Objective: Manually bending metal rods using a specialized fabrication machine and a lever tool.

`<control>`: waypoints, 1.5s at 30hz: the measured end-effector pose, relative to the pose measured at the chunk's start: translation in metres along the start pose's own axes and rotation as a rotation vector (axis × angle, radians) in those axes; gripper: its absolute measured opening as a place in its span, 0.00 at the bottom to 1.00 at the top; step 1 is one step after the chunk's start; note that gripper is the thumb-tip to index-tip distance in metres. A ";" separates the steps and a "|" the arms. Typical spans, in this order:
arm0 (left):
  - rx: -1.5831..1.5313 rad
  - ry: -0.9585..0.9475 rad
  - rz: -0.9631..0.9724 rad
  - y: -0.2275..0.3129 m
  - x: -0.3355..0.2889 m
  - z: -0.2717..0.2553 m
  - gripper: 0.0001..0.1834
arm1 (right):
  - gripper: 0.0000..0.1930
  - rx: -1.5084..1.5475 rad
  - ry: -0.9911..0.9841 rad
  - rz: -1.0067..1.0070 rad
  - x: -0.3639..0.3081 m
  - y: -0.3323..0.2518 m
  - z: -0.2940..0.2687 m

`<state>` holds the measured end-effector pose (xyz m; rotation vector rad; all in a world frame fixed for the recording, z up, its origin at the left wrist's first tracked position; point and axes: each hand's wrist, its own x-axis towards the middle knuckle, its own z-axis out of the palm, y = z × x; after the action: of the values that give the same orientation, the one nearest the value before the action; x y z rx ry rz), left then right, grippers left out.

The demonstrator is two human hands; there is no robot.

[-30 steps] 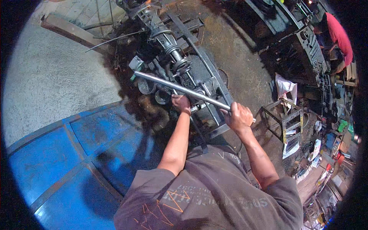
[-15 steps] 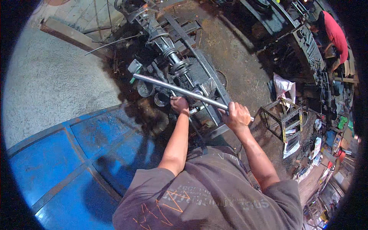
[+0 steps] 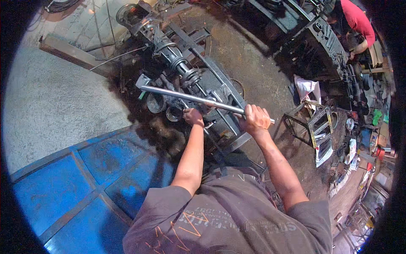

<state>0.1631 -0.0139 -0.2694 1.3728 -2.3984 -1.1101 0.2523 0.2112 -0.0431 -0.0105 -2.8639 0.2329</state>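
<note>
A long grey steel pipe (image 3: 186, 97) lies slanted across a greasy black axle assembly (image 3: 177, 63) on the workshop floor. My right hand (image 3: 255, 119) is closed around the pipe's near end. My left hand (image 3: 193, 116) sits below the pipe's middle, fingers curled on a dark part of the axle housing; what exactly it grips is hidden. The pipe's far end meets a grey fitting (image 3: 142, 81) at the left of the assembly. Two round dark hubs (image 3: 156, 102) sit just under the pipe.
A blue metal panel (image 3: 76, 182) covers the floor at lower left. A wooden beam (image 3: 72, 53) lies on the pale concrete. A small metal frame stand (image 3: 311, 122) is at right. Another person in a red shirt (image 3: 357, 21) bends over a bench at top right.
The pipe and both hands have stayed nearly in place; my right hand has dropped slightly with the pipe's near end. The person in red has leaned further over the bench.
</note>
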 end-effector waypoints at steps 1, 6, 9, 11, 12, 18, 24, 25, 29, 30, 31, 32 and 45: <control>0.114 -0.038 0.098 -0.003 0.001 0.003 0.30 | 0.23 0.000 -0.005 0.010 -0.001 0.001 0.000; -0.184 -0.374 -0.195 -0.044 0.057 0.014 0.36 | 0.22 0.028 0.017 -0.006 0.011 -0.013 -0.008; -0.171 -0.579 -0.094 -0.024 0.040 -0.010 0.37 | 0.21 -0.013 0.034 0.058 0.007 -0.009 -0.005; -0.030 -0.770 -0.245 0.009 0.017 -0.044 0.42 | 0.20 -0.042 0.010 0.071 -0.002 -0.007 -0.005; -0.093 -0.820 -0.235 0.008 0.024 -0.055 0.40 | 0.19 -0.053 0.019 0.070 0.000 -0.014 -0.007; -0.096 -1.261 -0.152 0.022 0.042 -0.137 0.20 | 0.18 -0.073 0.029 0.164 -0.003 -0.025 -0.006; -0.002 -1.349 -0.096 0.023 0.114 -0.181 0.19 | 0.11 -0.136 -0.055 0.487 0.017 -0.053 -0.025; 0.017 -1.343 -0.094 0.024 0.126 -0.187 0.18 | 0.10 -0.173 -0.043 0.508 0.019 -0.055 -0.023; -0.121 -1.216 -0.114 0.013 0.175 -0.201 0.20 | 0.07 -0.170 -0.061 0.531 0.021 -0.063 -0.025; -0.140 -1.185 -0.084 0.008 0.187 -0.203 0.20 | 0.07 -0.163 -0.076 0.542 0.022 -0.064 -0.025; -0.162 -1.153 -0.055 0.000 0.196 -0.205 0.20 | 0.07 -0.167 -0.076 0.524 0.022 -0.064 -0.025; -0.149 -1.109 -0.061 -0.004 0.202 -0.207 0.21 | 0.07 -0.159 -0.081 0.513 0.021 -0.063 -0.024; 0.097 -0.685 0.199 0.018 0.269 -0.187 0.21 | 0.10 -0.158 -0.223 0.531 0.028 -0.054 -0.015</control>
<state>0.0880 -0.3204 -0.1812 0.8214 -2.9916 -1.6206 0.2298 0.1610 -0.0130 -0.8293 -3.0325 0.1104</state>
